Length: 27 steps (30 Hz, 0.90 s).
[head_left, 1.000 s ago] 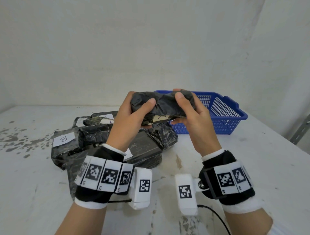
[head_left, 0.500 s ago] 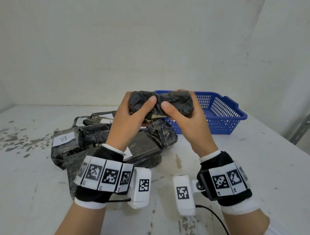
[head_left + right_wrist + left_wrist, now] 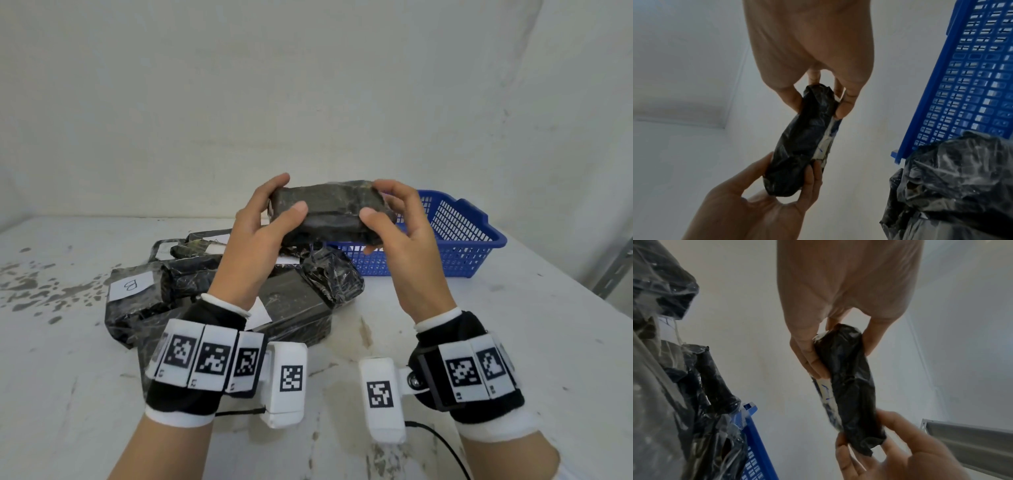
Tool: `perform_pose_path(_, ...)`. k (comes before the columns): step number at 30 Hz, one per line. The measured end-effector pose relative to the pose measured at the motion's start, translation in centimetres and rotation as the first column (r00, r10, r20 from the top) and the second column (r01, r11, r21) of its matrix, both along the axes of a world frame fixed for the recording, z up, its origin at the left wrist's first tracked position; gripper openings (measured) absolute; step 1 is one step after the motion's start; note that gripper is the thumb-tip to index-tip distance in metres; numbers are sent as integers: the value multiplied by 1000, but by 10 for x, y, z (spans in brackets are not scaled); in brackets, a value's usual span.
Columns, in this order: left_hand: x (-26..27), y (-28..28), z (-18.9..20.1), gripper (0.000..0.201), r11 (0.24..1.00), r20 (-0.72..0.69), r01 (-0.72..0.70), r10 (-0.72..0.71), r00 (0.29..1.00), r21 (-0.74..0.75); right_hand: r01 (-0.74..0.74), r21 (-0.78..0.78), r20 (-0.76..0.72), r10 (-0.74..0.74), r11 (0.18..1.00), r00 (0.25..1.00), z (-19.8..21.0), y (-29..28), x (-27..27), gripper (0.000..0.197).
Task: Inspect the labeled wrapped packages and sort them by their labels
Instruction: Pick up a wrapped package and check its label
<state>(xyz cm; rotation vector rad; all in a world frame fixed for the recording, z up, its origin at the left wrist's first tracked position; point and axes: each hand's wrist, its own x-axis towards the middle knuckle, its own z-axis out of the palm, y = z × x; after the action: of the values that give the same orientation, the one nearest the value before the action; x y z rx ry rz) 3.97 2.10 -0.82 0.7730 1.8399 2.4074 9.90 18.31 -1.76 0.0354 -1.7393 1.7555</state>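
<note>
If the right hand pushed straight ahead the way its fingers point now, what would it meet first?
Beyond the held package that the right hand grips, probably the blue basket, whose near wall lies just past the fingers; depth is unclear.

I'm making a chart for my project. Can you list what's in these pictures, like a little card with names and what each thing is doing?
held package: black wrapped, lifted above the table, gripped at both ends
its label: white with blue ink, on the far side, letter unreadable
left hand: grips the left end
right hand: grips the right end
pile of packages: on the table, one labelled B
blue basket: behind the hands, to the right
</note>
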Motion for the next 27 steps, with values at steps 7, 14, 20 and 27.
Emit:
perform_pose_path(7,-6,1,-4,65,1000,37,29,-29,999,-2,-49,-40,-2,49,998,999,3,1,-1,34)
perform_pose_path(14,-2,2,-2,28,998,49,-31,34,998,-45,-9,-19,24,10,1000,1000,1,-3,0,14)
perform_pose_path(20,0,4,-3,33,999,34,37,-36,999,-39,-5,-33,27,6,999,1000,1,-3,2,20)
perform_pose_path(27,2,3,-7,68,991,-72,17,-27,997,-136,-47,-78,-3,47,996,999,0,-3,0,36)
